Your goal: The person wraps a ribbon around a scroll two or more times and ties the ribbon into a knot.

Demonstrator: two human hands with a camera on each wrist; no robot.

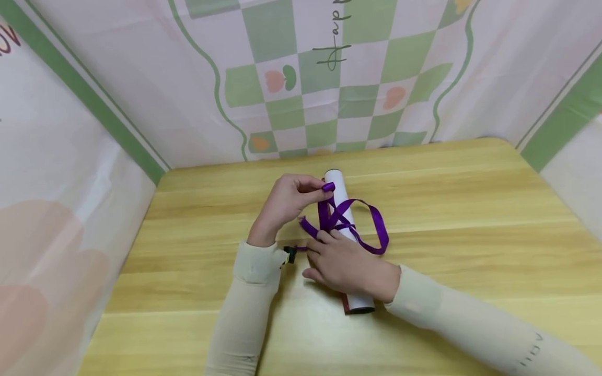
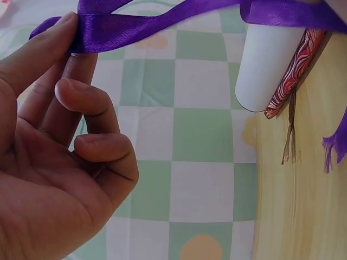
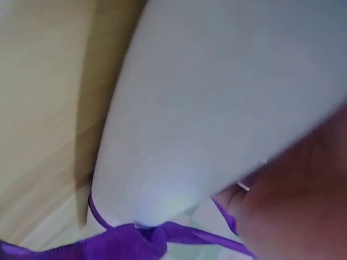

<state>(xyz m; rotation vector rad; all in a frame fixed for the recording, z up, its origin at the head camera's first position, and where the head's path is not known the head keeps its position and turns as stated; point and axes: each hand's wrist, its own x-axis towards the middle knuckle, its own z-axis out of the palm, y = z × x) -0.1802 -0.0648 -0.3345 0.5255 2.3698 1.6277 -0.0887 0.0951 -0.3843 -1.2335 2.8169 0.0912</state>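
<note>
A white roll (image 1: 338,184) with a red swirl-patterned edge (image 2: 295,73) lies lengthwise on the wooden table. Purple ribbon (image 1: 382,230) circles its middle, with a wide loop to the right and a frayed end (image 1: 305,225) to the left. Above the roll's far half, the left hand (image 1: 287,201) pinches a fold of that ribbon between thumb and fingers; its other fingers curl loosely in the left wrist view. The right hand (image 1: 348,263) lies across the roll near the ribbon's crossing, its bent fingers on the ribbon. Their tips are hidden.
Wood-grain table (image 1: 188,292) extends around the roll. A green-and-white checked cloth (image 1: 320,112) hangs behind it, with pale cloth walls on both sides. A small black item (image 1: 289,255) shows at the left wrist. A thin brown cord (image 2: 291,124) hangs by the roll.
</note>
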